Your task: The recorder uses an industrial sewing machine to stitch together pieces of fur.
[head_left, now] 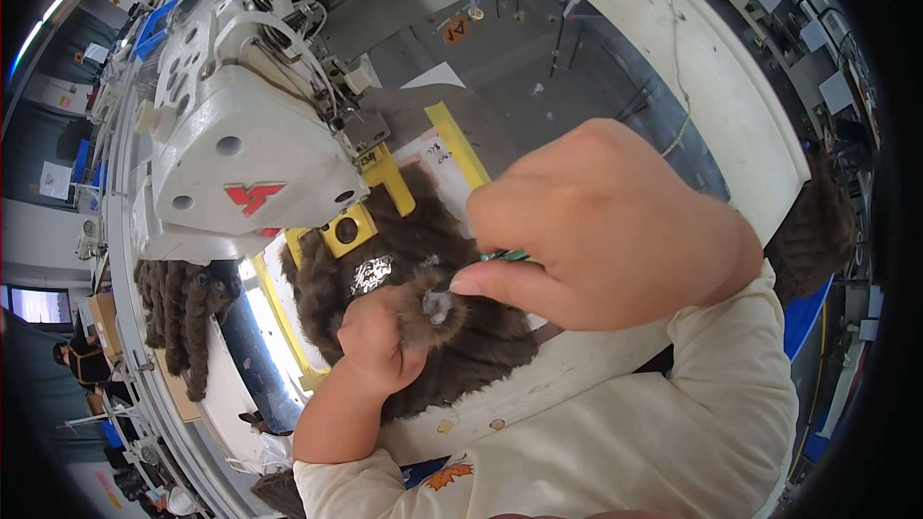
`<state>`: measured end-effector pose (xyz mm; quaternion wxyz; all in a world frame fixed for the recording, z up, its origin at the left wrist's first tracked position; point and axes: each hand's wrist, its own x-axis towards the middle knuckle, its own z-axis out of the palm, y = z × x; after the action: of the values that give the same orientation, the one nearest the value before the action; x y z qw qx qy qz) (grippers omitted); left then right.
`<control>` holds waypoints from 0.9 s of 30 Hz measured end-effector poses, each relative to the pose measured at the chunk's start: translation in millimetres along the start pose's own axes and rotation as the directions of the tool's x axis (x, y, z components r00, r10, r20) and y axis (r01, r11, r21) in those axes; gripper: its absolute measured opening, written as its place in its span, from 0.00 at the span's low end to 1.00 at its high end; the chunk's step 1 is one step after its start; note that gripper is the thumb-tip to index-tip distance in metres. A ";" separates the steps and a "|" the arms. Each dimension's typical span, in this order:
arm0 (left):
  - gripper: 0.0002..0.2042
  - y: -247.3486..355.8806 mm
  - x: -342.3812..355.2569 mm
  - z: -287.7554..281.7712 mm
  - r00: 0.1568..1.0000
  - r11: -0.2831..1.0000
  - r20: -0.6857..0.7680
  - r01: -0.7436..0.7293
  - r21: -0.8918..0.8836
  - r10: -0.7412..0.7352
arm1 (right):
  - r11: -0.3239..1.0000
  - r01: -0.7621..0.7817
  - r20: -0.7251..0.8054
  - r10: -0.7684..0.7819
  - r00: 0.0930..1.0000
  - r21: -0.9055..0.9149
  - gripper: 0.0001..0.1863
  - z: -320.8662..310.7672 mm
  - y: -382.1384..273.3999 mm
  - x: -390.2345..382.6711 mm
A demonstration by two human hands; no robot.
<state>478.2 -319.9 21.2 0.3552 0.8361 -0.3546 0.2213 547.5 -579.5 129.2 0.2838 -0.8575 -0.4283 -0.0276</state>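
Note:
A dark brown fur piece (471, 360) lies in front of the machine, with a shiny silver patch (373, 274) on it. My left hand (377, 338) is closed on a bunched fold of this fur. Out of the fold shows a pale grey tuft (437, 306). My right hand (596, 231) is closed just to the right of the tuft, the thumb tip almost at it. Between its fingers a bit of a small green tool (510, 256) shows; the fist hides the rest, so its kind cannot be made out.
A white embroidery machine head (250, 154) stands at the left above the fur. Yellow bracket (348, 231) and yellow strips (457, 144) border the fur. More brown fur hangs at left (183, 317) and right (817, 221). A white paper scrap (437, 77) lies on the dark plate.

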 end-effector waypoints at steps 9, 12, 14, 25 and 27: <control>0.21 1.7 4.1 0.2 1.000 1.000 0.023 0.006 -0.016 -0.006 | 0.998 0.062 0.035 -0.063 0.997 0.003 0.19 7.5 -1.3 1.3; 0.30 0.6 0.2 1.0 1.000 1.000 0.002 -0.019 0.014 0.019 | 0.998 0.045 0.085 -0.042 0.996 -0.042 0.19 1.9 -2.2 0.9; 0.38 -0.4 -0.3 0.3 0.999 0.999 0.027 -0.037 -0.003 0.037 | 0.997 0.083 0.021 -0.083 0.996 -0.004 0.19 6.8 -1.2 -0.3; 0.24 6.2 4.9 -1.5 0.998 0.998 0.052 0.032 -0.056 -0.029 | 0.998 0.057 0.087 -0.056 0.995 -0.009 0.18 16.4 -1.6 4.0; 0.23 6.8 3.3 -2.2 0.996 0.997 0.045 0.077 -0.026 -0.076 | 0.997 0.074 0.047 -0.073 0.996 -0.015 0.18 8.4 1.0 2.8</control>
<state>475.0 -323.1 27.6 0.3673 0.8486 -0.3332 0.1843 548.4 -573.6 122.5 0.2652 -0.8439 -0.4659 -0.0218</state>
